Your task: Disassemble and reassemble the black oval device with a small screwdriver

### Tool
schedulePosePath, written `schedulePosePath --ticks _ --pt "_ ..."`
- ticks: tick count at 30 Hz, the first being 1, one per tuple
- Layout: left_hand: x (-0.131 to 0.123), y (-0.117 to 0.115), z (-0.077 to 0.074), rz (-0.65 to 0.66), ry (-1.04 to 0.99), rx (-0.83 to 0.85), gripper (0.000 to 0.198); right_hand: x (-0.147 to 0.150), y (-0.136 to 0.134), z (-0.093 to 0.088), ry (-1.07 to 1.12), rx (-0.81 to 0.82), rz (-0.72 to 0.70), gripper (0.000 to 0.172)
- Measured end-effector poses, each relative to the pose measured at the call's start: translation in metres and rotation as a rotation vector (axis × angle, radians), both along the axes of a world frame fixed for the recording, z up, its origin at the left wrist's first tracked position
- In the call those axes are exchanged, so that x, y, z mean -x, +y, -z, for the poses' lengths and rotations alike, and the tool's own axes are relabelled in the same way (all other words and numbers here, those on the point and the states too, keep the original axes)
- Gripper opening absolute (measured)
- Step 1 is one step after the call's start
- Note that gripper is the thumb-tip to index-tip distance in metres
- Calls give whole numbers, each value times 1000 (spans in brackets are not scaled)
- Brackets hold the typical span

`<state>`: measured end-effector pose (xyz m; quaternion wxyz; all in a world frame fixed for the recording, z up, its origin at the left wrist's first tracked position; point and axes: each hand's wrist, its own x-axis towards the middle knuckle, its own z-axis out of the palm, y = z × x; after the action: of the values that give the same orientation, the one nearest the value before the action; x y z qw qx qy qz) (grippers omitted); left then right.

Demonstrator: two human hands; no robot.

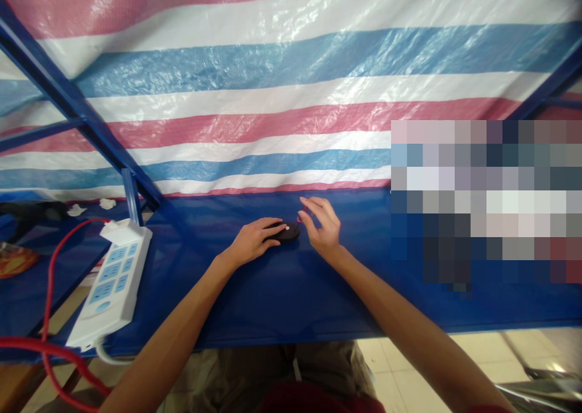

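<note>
Left fingers (274,229) holding black disc (292,233), right fingers (322,207) near

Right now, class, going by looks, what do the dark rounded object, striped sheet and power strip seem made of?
Dark rounded object: perhaps matte plastic, looking dull; material uncertain.
Striped sheet: probably glossy woven plastic, given highlights and fine mesh.
Power strip: likely smooth plastic, by its moulded casing.

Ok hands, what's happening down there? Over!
Left hand on the black disc. Right hand just beside it, grip unclear. White power strip off left, seemingly out of the way.
</note>
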<state>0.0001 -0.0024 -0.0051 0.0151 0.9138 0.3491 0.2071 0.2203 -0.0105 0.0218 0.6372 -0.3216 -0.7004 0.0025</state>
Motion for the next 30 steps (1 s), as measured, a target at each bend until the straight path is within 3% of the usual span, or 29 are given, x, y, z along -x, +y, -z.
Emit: schedulePosePath --ticks 30 --pt "1 0 1 -11 -6 16 42 -1 1 2 40 -36 13 27"
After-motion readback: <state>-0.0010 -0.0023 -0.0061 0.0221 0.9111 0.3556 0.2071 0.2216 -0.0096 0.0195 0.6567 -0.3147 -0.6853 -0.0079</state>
